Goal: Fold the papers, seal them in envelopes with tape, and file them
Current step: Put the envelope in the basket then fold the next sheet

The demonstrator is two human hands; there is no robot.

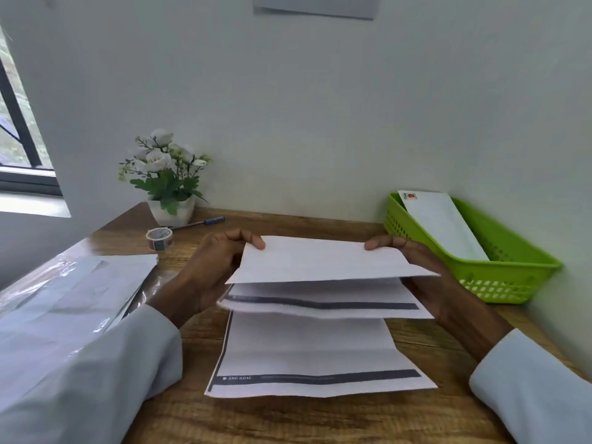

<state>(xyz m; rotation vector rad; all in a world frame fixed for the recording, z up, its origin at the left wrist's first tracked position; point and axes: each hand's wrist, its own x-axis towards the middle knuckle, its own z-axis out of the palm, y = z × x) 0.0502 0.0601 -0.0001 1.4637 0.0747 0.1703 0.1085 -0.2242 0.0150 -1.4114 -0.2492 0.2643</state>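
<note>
A white printed paper point(320, 350) with dark bars lies on the wooden desk point(288, 418), its far part bent over towards me. My left hand point(208, 270) grips the left side of that raised flap and my right hand point(429, 270) grips the right side, thumbs on top. A roll of clear tape point(159, 239) sits on the desk at the back left. A pile of white envelopes in clear plastic wrap point(73, 299) lies at the left. A green basket point(512, 270) at the right holds one white stamped envelope point(442, 225).
A white pot of artificial flowers point(169, 181) stands against the wall at the back left, with a blue pen point(205, 222) lying beside it. A window point(19, 139) is at the far left. The wall closes the desk's far and right sides.
</note>
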